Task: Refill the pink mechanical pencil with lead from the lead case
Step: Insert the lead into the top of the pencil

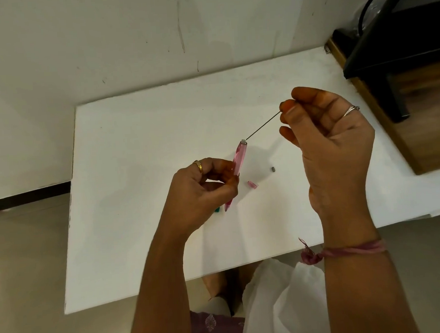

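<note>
Pinching one thin lead between thumb and forefinger, my right hand hangs raised above the white table, its other fingers loosely curled, the wrist tied with a pink thread. The lead's lower end meets the open top of the one pink mechanical pencil, tilted nearly upright. My left hand grips that pencil at mid-barrel, fingertips pressed together around it, forearm reaching up from below. On the table near the pencil lie one small pink cap and one tiny grey piece, apart. Something green peeks from under my left hand; I cannot tell what it is.
</note>
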